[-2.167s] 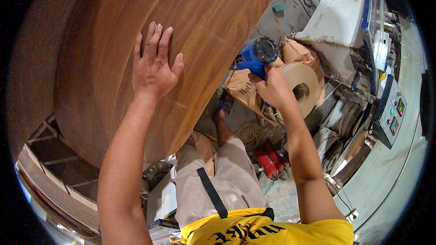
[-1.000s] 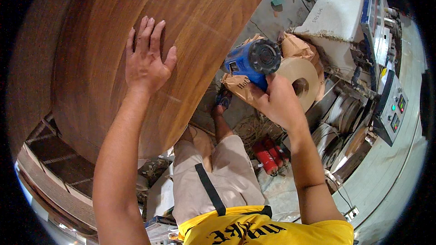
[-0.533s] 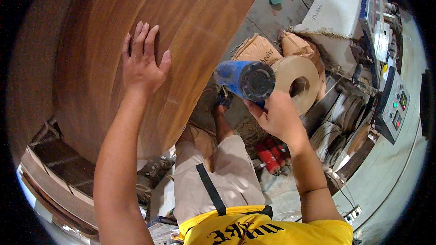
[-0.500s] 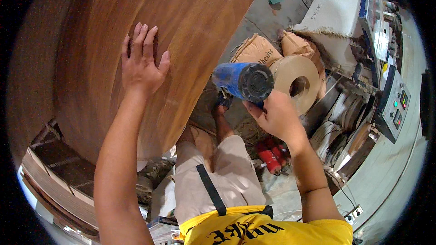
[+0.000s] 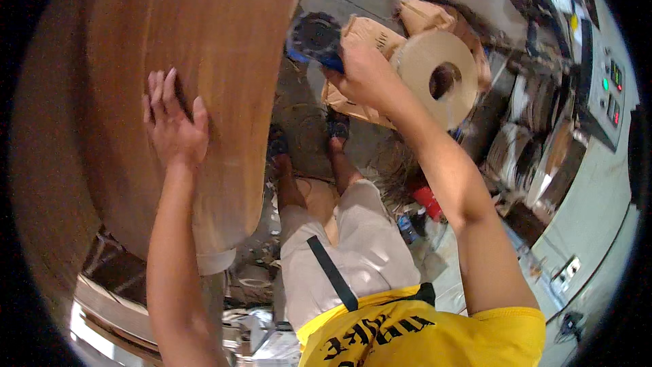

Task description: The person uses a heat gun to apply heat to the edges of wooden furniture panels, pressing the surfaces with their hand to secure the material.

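A large brown wood-grain panel fills the upper left of the view. My left hand lies flat on its face, fingers spread, near its right edge. My right hand grips a blue power tool with a dark round head, held right at the panel's right edge. Fingers cover the rear of the tool.
A big roll of tan edge tape lies on crumpled brown paper behind my right hand. A grey machine with a control panel stands at the right. Debris and a red object litter the floor by my legs.
The blue tool has moved up and left to the panel's right edge, and its round head has turned. My left hand has slid left and lower in the view as the head shifted.
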The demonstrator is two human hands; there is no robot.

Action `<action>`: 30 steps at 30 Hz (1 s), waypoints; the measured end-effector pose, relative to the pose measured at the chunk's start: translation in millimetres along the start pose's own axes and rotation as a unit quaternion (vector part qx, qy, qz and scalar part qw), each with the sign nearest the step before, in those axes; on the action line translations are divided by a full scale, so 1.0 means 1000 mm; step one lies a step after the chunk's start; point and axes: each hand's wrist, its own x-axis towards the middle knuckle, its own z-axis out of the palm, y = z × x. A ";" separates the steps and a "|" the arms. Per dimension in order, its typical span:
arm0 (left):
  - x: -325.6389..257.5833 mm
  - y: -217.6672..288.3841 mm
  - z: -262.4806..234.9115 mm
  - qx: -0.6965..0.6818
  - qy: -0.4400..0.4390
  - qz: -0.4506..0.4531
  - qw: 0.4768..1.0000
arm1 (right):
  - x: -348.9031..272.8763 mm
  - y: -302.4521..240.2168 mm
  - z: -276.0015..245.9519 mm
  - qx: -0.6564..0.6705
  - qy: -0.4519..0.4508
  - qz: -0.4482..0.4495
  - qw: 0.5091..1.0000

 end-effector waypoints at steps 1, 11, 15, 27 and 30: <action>-0.002 -0.005 -0.001 0.023 -0.006 0.003 1.000 | 0.009 0.004 0.005 0.000 0.013 -0.004 1.000; 0.001 -0.005 0.004 0.024 -0.006 0.018 1.000 | 0.011 -0.003 0.024 0.011 0.076 0.058 0.995; 0.001 -0.008 0.003 0.017 0.002 0.041 0.999 | -0.021 -0.019 0.048 -0.009 0.102 -0.001 0.995; 0.004 0.000 -0.003 0.031 0.002 0.039 0.999 | -0.067 -0.045 0.066 0.100 0.060 0.033 0.993; 0.002 -0.001 -0.005 0.035 0.001 0.028 0.999 | -0.079 -0.053 0.067 0.108 0.054 0.013 0.993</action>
